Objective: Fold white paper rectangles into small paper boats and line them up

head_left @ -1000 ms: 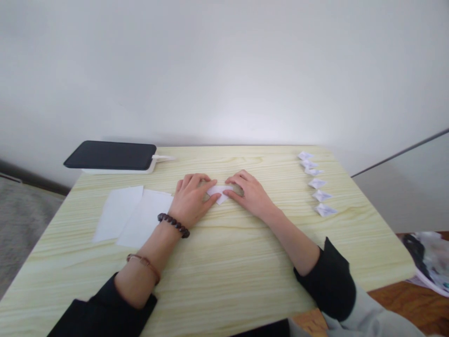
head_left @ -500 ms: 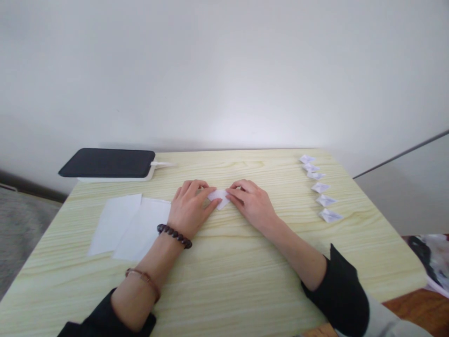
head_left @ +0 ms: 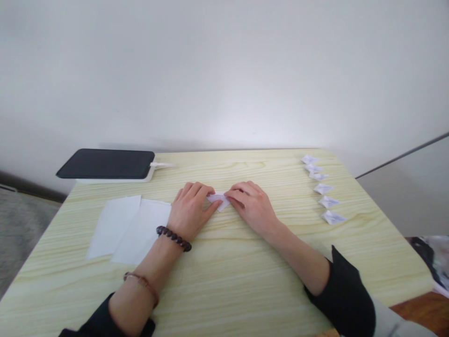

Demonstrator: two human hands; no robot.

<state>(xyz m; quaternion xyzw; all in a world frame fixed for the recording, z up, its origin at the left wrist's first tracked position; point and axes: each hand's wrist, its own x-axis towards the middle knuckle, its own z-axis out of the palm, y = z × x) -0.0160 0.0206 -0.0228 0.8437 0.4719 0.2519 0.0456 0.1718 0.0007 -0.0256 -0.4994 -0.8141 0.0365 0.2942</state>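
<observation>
A small folded piece of white paper (head_left: 220,201) lies between my two hands at the middle of the table. My left hand (head_left: 192,206) pinches its left end between thumb and fingers. At the right end, the thumb and fingertips of my right hand (head_left: 251,206) are closed on the paper. The fingers partly cover both ends, and a point of the paper faces toward me. Flat white paper sheets (head_left: 114,224) lie beside my left forearm, partly under the left hand and wrist.
Several small folded paper boats (head_left: 329,202) stand in a row at the right of the wooden-topped table (head_left: 245,290). A black phone (head_left: 107,164) rests on a white block at the back left, with a white cable (head_left: 163,165) plugged in. A white wall (head_left: 224,75) rises behind.
The paper between my hands now shows a narrower shape, its upper part folded or tilted over. Both hands stay almost in place; the view has shifted slightly.
</observation>
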